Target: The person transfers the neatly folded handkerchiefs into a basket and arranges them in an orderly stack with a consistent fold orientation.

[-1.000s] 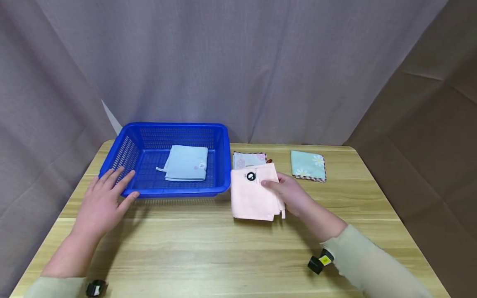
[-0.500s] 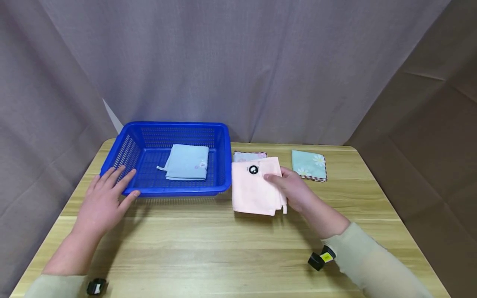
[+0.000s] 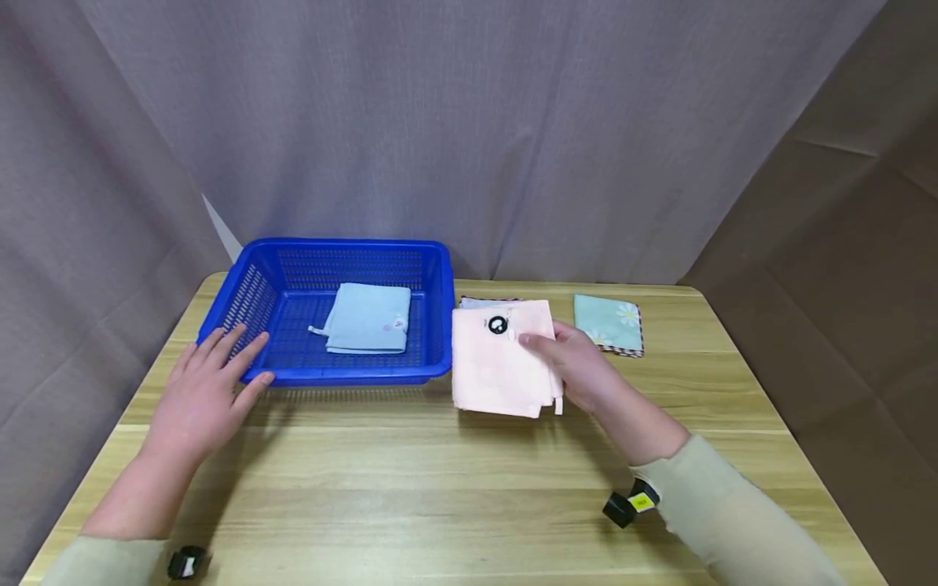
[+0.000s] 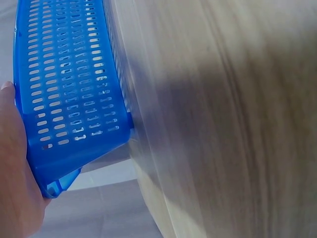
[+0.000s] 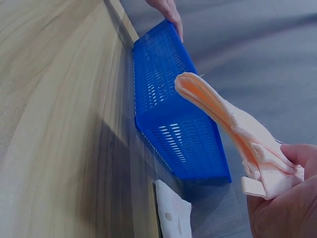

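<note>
A folded, pale pink towel with a round black badge (image 3: 498, 374) is held raised above the light wood-grain table (image 3: 352, 496). Taken as a clock centre in the head view, it is pinched at its three o'clock edge between the thumb and fingers of the right hand (image 3: 585, 370), with a small fabric loop (image 3: 559, 404) left hanging at four. The dark blue, rectangular perforated plastic basket (image 3: 352, 375) is placed between nine and ten o'clock, its near rim touched by the left hand (image 3: 199, 399), whose fingers are spread and laid over the corner rather than wrapped round anything. A folded, light blue cloth towel (image 3: 366, 317) is contained in the basket. At twelve o'clock a pale cloth with checked trim (image 3: 472, 303) is mostly covered from sight; between two and three, a mint-green square cloth with white daisies (image 3: 608, 319) is seen lying flat.

Because the pink towel is gripped by one edge only, its unsupported end could sag and the layers be spread apart. That end is just beside the basket's two to four o'clock side; contact cannot be told, but the fold could be snagged on the rim if carried too low. The basket might also be tipped or slid if the corner were pressed hard
</note>
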Demonstrator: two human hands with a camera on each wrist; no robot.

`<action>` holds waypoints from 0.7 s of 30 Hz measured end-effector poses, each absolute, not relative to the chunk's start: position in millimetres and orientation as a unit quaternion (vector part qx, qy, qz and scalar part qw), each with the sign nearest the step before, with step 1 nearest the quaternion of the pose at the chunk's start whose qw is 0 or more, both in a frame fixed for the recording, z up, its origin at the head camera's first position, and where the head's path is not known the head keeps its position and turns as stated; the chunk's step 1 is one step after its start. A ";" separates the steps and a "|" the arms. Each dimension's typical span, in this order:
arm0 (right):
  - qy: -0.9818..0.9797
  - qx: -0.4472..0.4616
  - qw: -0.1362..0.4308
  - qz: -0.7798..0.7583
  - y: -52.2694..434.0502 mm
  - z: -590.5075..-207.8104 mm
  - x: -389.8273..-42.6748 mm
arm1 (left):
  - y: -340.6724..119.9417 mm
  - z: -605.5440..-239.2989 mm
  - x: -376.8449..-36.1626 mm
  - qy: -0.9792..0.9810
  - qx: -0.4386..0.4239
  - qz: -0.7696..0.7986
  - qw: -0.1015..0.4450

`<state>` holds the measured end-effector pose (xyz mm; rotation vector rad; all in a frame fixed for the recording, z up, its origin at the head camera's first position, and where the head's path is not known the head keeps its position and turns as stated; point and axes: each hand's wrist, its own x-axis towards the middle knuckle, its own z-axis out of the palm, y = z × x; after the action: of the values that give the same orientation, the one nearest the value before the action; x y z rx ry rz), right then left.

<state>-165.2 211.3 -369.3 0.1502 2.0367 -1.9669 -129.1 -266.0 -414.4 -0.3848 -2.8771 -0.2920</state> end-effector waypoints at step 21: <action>0.678 0.026 0.168 -0.715 192.0 -366.6 -167.0 | -268.0 -411.9 -134.6 -0.981 -0.126 -0.099 0.105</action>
<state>-167.0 192.0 -366.6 0.0745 1.9275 -2.0347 -134.6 -268.0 -411.9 -0.3711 -2.8919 -0.2922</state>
